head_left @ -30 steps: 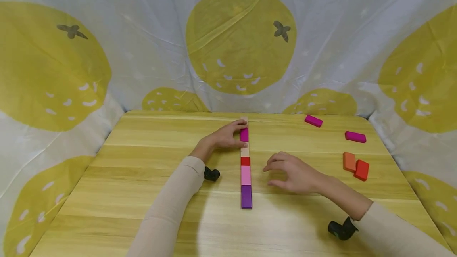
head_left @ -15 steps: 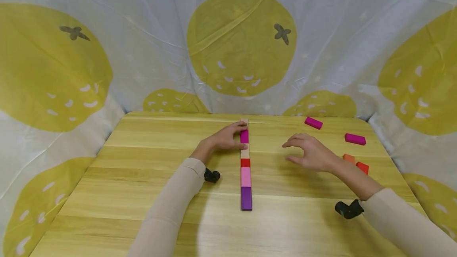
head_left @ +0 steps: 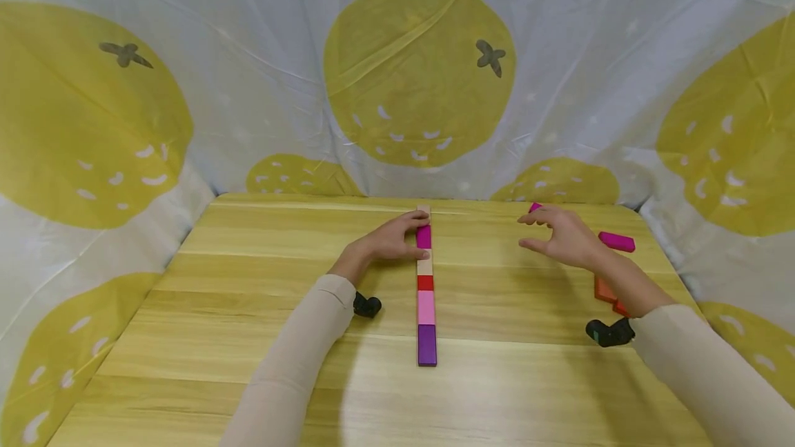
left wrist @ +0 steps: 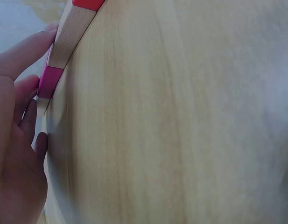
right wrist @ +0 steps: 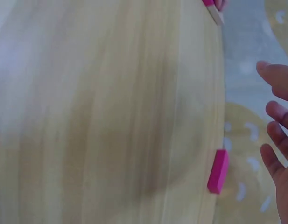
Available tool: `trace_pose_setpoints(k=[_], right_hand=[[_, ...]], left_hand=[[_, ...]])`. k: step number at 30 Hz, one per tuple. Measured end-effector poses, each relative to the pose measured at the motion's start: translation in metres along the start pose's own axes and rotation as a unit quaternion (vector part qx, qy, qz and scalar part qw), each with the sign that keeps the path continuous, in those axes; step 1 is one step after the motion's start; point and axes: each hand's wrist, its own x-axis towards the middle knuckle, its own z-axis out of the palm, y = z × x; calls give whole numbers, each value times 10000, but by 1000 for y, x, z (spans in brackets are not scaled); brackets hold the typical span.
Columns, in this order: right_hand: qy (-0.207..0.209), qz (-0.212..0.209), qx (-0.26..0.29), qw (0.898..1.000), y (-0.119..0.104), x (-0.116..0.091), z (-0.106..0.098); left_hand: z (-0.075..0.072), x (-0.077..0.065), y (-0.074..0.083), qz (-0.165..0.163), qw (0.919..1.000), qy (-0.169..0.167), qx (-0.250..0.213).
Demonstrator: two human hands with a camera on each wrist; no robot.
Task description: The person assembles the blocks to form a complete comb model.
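A straight row of flat blocks runs away from me on the table: a purple block (head_left: 426,345), a pink block (head_left: 426,307), a red block (head_left: 425,283), a plain wooden block (head_left: 424,268), a magenta block (head_left: 424,238) and another wooden block (head_left: 424,209) at the far end. My left hand (head_left: 391,239) rests against the far part of this row from the left, thumb and fingers extended onto it. Nothing is in my right hand (head_left: 568,236), which hovers with loose fingers and partly covers a loose magenta block (right wrist: 218,171) near the far edge.
A second loose magenta block (head_left: 617,241) lies at the right. Nearer, an orange block (head_left: 604,289) and a red block (head_left: 621,308) are partly behind the right forearm. A fruit-print cloth (head_left: 279,88) hangs beyond the wooden table (head_left: 248,378).
My right hand has travelled away from the row, to the right and farther back, and now hides part of the far magenta block. The left hand and the row have stayed put.
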Motion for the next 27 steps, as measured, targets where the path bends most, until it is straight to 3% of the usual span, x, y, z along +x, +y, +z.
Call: trace_pose_setpoints(k=[11,18,27], right_hand=[[328,771,-83,9964,41,11,-12],[502,975,-125,9939,67,11,0],[756,1282,-2,9889,90,6,20]], left_hand=[[-3,1,2,32,9997,-98,205],[-8,-1,5,97,9986,-102,505],[-6,1,2,225,9987,44,460]])
